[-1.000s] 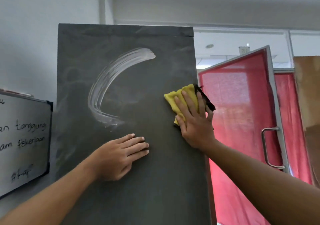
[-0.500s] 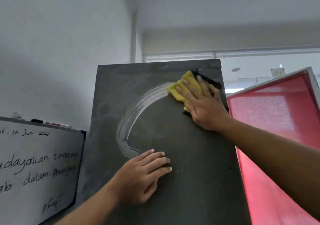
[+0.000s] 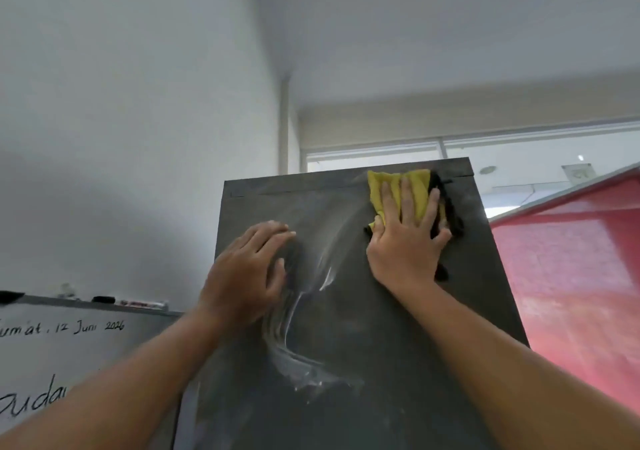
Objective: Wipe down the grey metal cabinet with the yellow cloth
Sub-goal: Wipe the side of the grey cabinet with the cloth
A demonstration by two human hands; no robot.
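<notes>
The grey metal cabinet stands upright in front of me, its side panel dusty with a pale curved wipe streak down the middle. My right hand presses the yellow cloth flat against the panel near the top right corner, fingers spread and straight; a black part of the cloth shows at its right edge. My left hand rests flat on the panel to the left of the streak, slightly blurred.
A whiteboard with handwriting leans at the lower left, markers on its top edge. A red-curtained glass door stands open at the right. White wall and ceiling fill the view above.
My right hand has slid the cloth up to the cabinet's top edge. My left hand has moved up the panel. The view has tilted upward.
</notes>
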